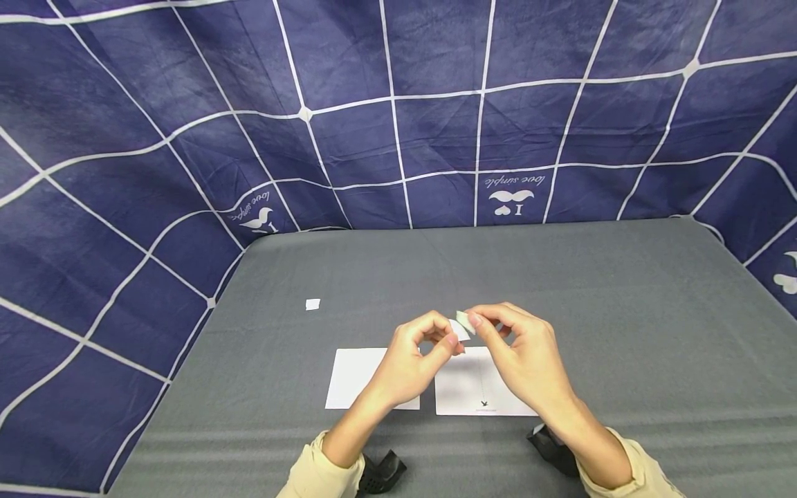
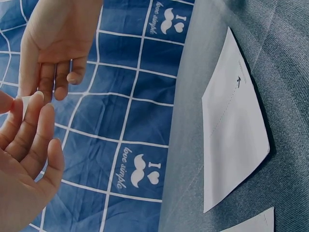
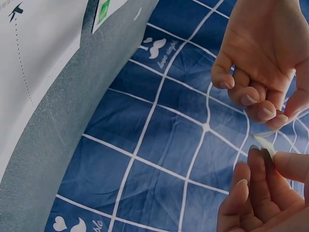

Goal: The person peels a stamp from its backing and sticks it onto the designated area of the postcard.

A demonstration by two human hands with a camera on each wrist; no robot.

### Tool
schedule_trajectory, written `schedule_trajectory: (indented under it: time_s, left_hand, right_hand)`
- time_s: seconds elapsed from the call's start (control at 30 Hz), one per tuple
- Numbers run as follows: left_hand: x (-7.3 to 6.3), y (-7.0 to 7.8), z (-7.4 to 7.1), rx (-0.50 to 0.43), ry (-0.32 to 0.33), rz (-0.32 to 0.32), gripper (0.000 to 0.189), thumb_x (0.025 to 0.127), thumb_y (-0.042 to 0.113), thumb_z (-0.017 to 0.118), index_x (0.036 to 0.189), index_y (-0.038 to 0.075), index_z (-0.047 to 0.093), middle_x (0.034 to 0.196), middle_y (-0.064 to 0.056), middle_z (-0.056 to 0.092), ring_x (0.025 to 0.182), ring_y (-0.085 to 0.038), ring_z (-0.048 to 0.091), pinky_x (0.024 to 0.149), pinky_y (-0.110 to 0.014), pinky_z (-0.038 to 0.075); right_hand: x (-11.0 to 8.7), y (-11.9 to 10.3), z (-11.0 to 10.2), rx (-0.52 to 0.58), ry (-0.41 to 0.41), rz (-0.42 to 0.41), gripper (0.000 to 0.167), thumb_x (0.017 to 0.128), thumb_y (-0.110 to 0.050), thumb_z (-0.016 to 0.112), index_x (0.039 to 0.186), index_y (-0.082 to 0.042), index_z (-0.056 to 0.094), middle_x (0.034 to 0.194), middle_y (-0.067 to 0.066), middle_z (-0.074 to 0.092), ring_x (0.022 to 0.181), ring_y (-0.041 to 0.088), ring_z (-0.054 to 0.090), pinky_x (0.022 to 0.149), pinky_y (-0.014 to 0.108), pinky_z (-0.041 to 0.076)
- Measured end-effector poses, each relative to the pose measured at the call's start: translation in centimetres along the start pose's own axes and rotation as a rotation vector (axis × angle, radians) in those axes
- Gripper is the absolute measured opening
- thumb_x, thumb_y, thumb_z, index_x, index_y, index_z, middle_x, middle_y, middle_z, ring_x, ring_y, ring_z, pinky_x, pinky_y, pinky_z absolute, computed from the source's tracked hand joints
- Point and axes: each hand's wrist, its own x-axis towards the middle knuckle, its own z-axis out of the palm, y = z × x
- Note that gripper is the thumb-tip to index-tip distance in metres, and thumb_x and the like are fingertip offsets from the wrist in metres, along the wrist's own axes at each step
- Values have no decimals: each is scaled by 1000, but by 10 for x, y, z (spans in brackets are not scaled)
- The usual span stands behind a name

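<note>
My left hand [image 1: 411, 358] pinches a small white piece of paper [image 1: 459, 330] between thumb and fingers. Close beside it, my right hand [image 1: 526, 353] pinches a small pale greenish piece [image 1: 464, 320] that looks like thin paper or film. In the right wrist view this pale piece [image 3: 264, 142] is bent and narrow, with its edge right at the fingertips of the left hand [image 3: 265, 72]. Both hands are raised over the table. Below the right hand lies a white sheet [image 1: 457, 387] with a small dark bird figure and a dotted line.
A second white sheet [image 1: 358, 373] lies to the left, partly under the left forearm; the right wrist view shows a green mark [image 3: 103, 11] on it. Farther back on the grey table [image 1: 591, 290] is a small white square [image 1: 313, 304]. Blue checked cloth [image 1: 436, 131] hangs around the table.
</note>
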Motion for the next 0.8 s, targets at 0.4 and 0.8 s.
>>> schedule_trajectory:
  time_s: [0.4, 0.8]
  left_hand:
    - [0, 0, -2, 11, -14, -12, 7, 91, 5, 57, 87, 6, 62, 79, -5, 68, 72, -18, 65, 66, -28, 50]
    - [4, -6, -12, 23, 3, -72, 8, 92, 6, 57, 87, 6, 63, 78, -5, 68, 72, -17, 64, 67, -29, 48]
  right_hand:
    - [1, 2, 0, -24, 30, 0, 10, 86, -2, 70, 92, -9, 74, 82, -8, 69, 64, 8, 55, 62, 16, 41]
    - [3, 7, 1, -172, 151, -144, 14, 81, 5, 72, 91, -5, 73, 79, 0, 70, 62, 10, 58, 59, 18, 44]
